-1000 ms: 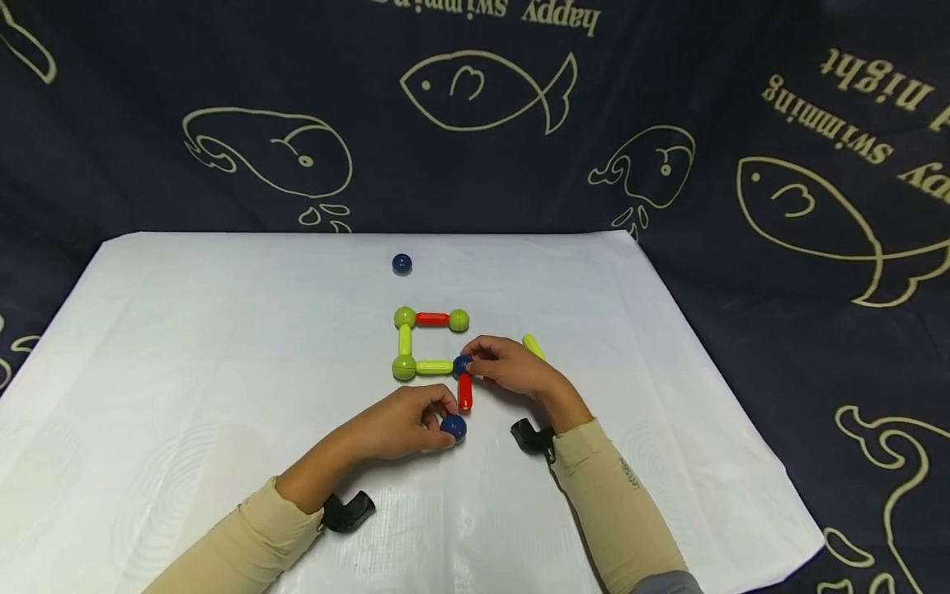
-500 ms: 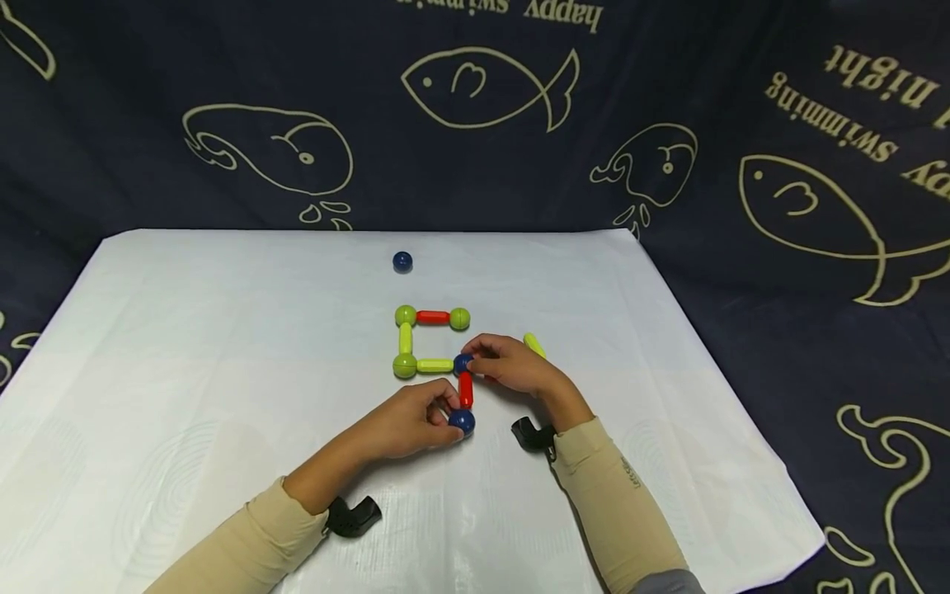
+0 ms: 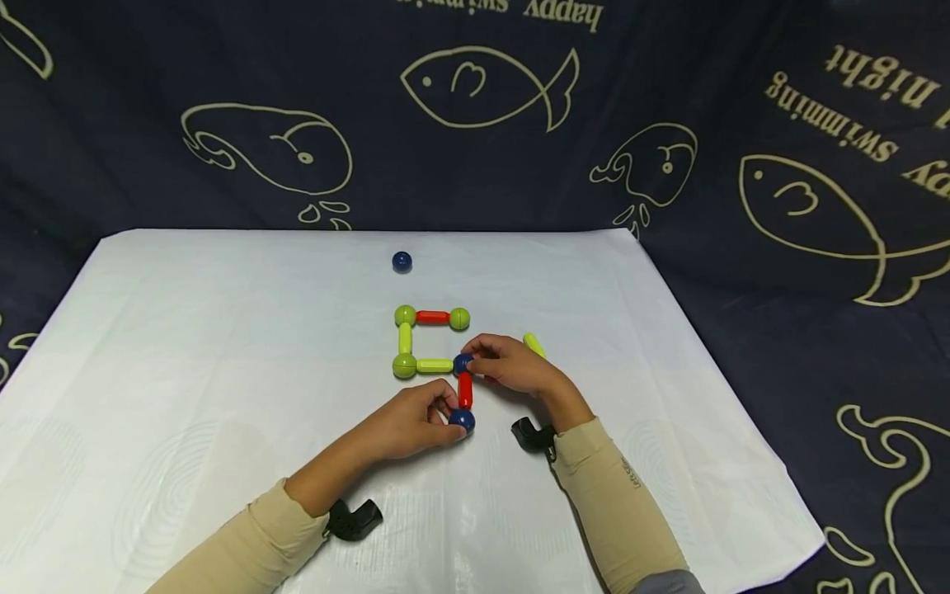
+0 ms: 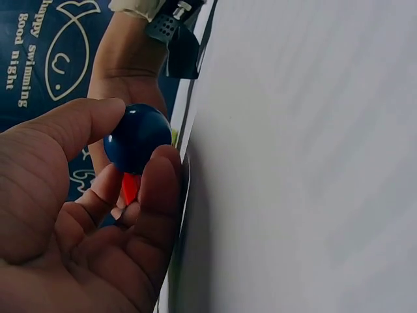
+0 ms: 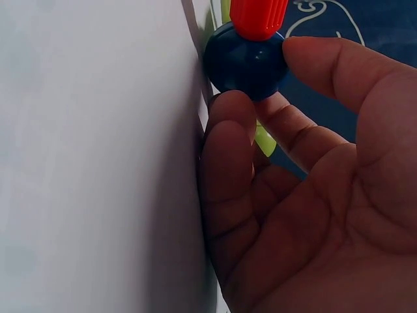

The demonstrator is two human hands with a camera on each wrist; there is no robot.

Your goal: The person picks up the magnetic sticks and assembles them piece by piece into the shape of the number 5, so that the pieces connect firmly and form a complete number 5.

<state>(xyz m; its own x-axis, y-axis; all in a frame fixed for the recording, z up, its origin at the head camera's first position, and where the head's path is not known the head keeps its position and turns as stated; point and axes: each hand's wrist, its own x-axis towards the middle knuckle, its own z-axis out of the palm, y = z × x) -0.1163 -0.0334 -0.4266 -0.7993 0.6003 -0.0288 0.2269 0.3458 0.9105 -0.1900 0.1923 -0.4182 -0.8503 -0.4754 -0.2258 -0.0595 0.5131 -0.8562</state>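
Between thumb and fingers my left hand [image 3: 406,422] pinches a dark blue ball [image 4: 138,138], which sits at the near end of a red rod [image 3: 465,391]. The rod's far end meets another blue ball [image 5: 246,60], pinched by my right hand [image 3: 515,365]. From that second ball a yellow-green rod [image 3: 435,365] runs left to a green ball [image 3: 404,365]. A second yellow-green rod [image 3: 405,339] leads away to a further green ball [image 3: 405,315]. There a red rod [image 3: 433,317] points right, ending in one more green ball [image 3: 459,318].
A loose blue ball [image 3: 402,262] lies near the back of the white-covered table [image 3: 223,330]. One yellow-green rod [image 3: 533,345] lies just beyond my right hand, partly hidden by it. A dark cloth [image 3: 519,173] with fish drawings hangs behind the table.
My left hand has moved slightly right and away from me, bringing its blue ball against the near end of the red rod. The right hand has stayed in place on its ball.
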